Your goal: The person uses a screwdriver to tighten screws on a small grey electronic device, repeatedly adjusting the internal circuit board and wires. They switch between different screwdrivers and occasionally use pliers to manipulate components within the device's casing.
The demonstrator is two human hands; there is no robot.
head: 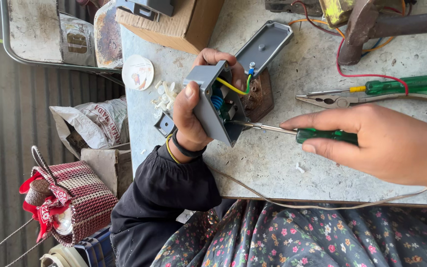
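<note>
A makeshift repair workshop: a worn, stained workbench (282, 163) carries pliers (337, 101), a spare screwdriver (401, 85) and loose wires (366, 74); sacks (95, 123) lie beside the bench.

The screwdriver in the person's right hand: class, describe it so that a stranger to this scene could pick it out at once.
Start at the grey worktop, then find the grey box tilted in the left hand. The screwdriver runs from the right hand into that box's open side. Unlike the other green-handled screwdriver lying beside the pliers, this one is held.
</note>
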